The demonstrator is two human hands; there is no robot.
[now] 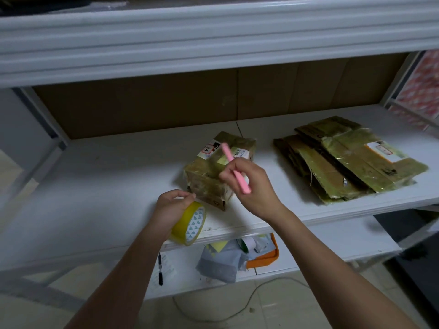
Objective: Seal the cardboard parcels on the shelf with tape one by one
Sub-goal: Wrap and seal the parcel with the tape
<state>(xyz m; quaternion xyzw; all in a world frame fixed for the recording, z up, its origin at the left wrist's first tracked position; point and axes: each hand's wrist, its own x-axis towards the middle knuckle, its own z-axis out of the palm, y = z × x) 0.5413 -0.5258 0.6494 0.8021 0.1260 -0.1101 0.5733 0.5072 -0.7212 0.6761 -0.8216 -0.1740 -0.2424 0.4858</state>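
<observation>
Left hand [174, 205]: your fingers curl around the yellow tape roll [190, 223] at the shelf edge [237, 227], ready to pull a strip.
Right hand [247, 184]: you pinch 1 pink cutter [235, 168] over the parcel, probably to cut the tape.
Parcel [213, 172]: 1 taped box stands near the front of the shelf.
Flattened cartons [344, 160]: they lie further right, well apart.
</observation>
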